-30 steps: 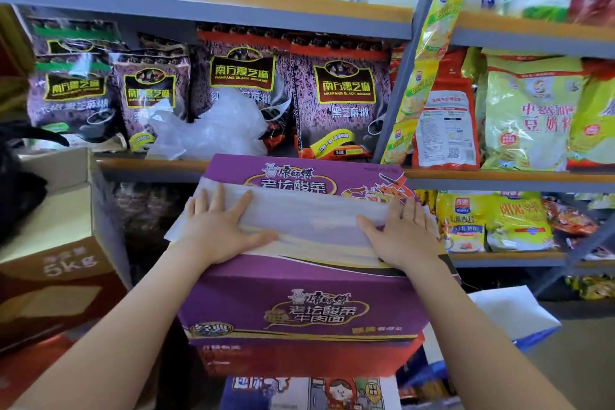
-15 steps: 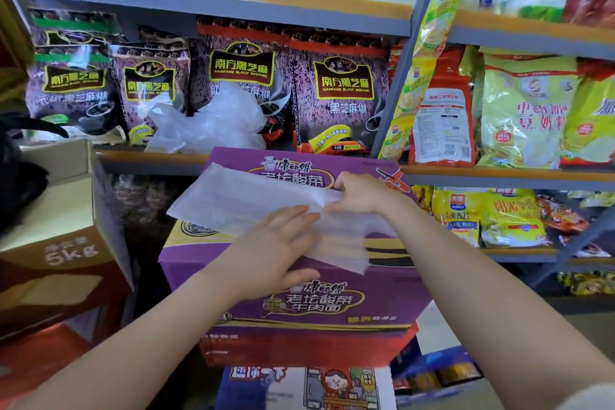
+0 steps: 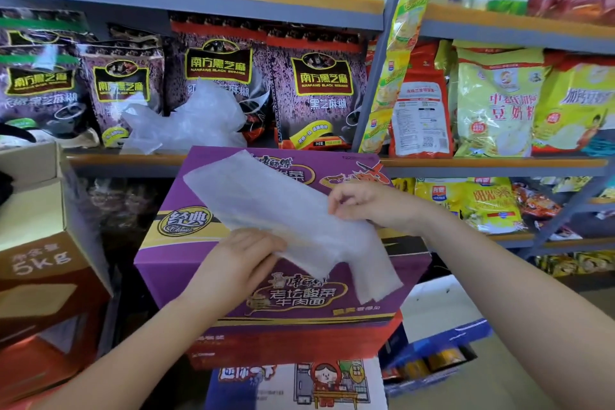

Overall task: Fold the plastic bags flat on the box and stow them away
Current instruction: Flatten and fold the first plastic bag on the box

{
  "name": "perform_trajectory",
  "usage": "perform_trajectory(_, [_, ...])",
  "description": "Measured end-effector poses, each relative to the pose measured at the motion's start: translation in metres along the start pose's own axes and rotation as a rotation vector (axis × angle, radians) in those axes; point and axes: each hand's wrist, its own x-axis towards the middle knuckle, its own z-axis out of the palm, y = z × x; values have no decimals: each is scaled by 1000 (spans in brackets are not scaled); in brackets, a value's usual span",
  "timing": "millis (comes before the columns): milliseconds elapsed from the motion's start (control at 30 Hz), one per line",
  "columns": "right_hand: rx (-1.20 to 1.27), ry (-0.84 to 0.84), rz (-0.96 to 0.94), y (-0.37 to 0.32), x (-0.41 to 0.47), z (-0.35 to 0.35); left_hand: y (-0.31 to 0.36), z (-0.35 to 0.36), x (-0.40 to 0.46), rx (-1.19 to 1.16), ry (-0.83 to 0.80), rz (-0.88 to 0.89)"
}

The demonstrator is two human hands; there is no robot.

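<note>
A translucent white plastic bag (image 3: 279, 210), folded into a long strip, lies slanted over the top of a purple noodle box (image 3: 186, 243). My left hand (image 3: 239, 260) pinches the strip's near edge from below. At the far edge, my right hand (image 3: 369, 203) grips it with curled fingers. The strip's right end hangs over the box's front face. A loose heap of more clear plastic bags (image 3: 189, 120) sits on the shelf behind the box.
Store shelves (image 3: 233, 0) packed with dark sesame packets (image 3: 316, 93) and yellow powder bags (image 3: 496, 103) rise right behind. A brown 5 kg carton (image 3: 40, 260) stands at left. Red and white boxes (image 3: 293, 383) are stacked under the purple one.
Both hands first pressed the bag flat on the box. They have since lifted it, turned it to a slant and taken hold of its edges.
</note>
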Motion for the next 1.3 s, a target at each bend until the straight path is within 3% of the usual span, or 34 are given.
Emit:
perform_trajectory(100, [224, -125, 52, 3, -4, 0, -3, -16, 5, 13, 84, -84])
perform_trajectory(167, [379, -107, 16, 3, -1, 4, -7, -26, 8, -45, 138, -286])
perform_trajectory(267, [377, 3, -107, -4, 5, 15, -14, -35, 8, -203, 197, -607])
perform_trajectory(367, [133, 211, -239, -12, 13, 29, -17, -42, 7, -229, 197, -672])
perform_trajectory(467, [89, 500, -345, -15, 26, 45, -25, -44, 5, -313, 128, -753])
perform_trajectory(567, [304, 553, -299, -23, 42, 50, -26, -46, 9, -560, 88, -874])
perform_trajectory(633, [345, 529, -118, -33, 56, 49, -27, -47, 13, -630, 65, -941])
perform_trajectory(733, [121, 502, 205, -38, 80, 45, -34, -46, 13, -531, 5, -915])
perform_trajectory(867, [-280, 460, 338, -28, 109, 42, -41, -46, 19, -462, 29, -959])
perform_trajectory(1000, [-537, 428, 506, -31, 133, 39, -44, -48, 29, -273, -106, -892])
perform_trajectory(1100, [-622, 385, 520, -31, 141, 36, -49, -50, 34, 35, -261, -768])
perform_trajectory(1167, [-657, 410, 484, -29, 140, 35, -54, -49, 44, 168, -272, -634])
perform_trajectory(1233, [-657, 470, 469, -30, 136, 39, -62, -45, 60, 104, -247, -533])
perform_trajectory(1300, [-640, 558, 450, -33, 129, 46, -69, -37, 79, -114, -196, -546])
